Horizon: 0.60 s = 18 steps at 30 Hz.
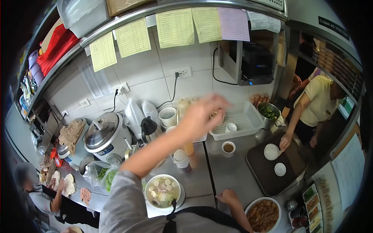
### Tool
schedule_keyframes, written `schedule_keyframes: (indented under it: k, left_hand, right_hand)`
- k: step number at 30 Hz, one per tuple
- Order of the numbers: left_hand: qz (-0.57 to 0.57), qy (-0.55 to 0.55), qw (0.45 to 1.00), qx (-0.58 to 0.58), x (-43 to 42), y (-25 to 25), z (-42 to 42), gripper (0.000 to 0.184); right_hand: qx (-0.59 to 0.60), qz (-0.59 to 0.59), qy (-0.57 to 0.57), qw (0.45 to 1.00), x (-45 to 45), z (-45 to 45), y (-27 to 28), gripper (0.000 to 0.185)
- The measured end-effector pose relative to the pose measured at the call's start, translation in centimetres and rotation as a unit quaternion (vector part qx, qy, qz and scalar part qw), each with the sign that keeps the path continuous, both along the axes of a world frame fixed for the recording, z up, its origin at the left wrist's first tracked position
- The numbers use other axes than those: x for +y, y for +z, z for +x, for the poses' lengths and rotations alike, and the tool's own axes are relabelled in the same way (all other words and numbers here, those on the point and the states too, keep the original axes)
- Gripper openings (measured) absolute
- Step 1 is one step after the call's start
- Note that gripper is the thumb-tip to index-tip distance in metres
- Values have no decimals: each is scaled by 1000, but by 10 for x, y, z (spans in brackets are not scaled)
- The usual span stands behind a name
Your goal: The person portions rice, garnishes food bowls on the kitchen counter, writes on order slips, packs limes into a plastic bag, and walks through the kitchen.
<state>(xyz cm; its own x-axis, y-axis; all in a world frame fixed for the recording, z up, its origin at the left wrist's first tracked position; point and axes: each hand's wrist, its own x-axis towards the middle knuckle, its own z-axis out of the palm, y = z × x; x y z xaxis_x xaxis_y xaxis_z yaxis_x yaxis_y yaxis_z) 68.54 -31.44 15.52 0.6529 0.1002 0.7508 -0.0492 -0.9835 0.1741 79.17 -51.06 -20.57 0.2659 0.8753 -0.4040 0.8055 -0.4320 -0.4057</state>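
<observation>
My left hand (208, 112) is raised over the counter, in front of the white plastic basket (248, 126); it is blurred, with its fingers bent, and whether it holds anything is unclear. Low in the view, my right hand (228, 197) is closed near the counter's edge, left of a white bowl of brown food (263, 215). What it grips, if anything, is hidden. A bowl of soup (163, 191) with vegetables and pale round slices sits below my left forearm. A small cup of brown sauce (228, 147) stands in front of the basket, which holds a small white cup (231, 127).
Rice cookers (103, 134) and a kettle (150, 130) line the wall at left. At right, another person's hand (286, 141) touches a white bowl (271, 152) on a brown tray (258, 171). Another person (42, 200) works at far left. Order slips (175, 29) hang overhead.
</observation>
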Motion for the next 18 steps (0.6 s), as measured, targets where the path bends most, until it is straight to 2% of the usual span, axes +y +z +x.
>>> schedule_keyframes:
  k: [3,5,8,11,14,17,18]
  left_hand:
    - [187,108,974,-68,17,66,32,32]
    - [304,114,939,-114,43,99,60,40]
    - [388,196,894,-113,68,129,86,48]
    - [399,293,860,-121,84,136,90,56]
    - [364,369,847,-118,99,133,88,66]
    - [447,440,776,-65,119,126,79,75]
    - [447,451,771,-46,117,126,76,77]
  right_hand:
    - [1,-49,1,999,9,6,7,49]
    - [-13,-38,13,999,12,11,7,50]
    - [-29,-53,37,997,17,13,6,52]
    - [-23,-66,40,997,17,10,7,52]
    - [-20,-56,55,997,16,7,4,52]
    - [-9,-66,66,996,13,6,8,52]
    - [-3,-72,65,995,14,7,12,52]
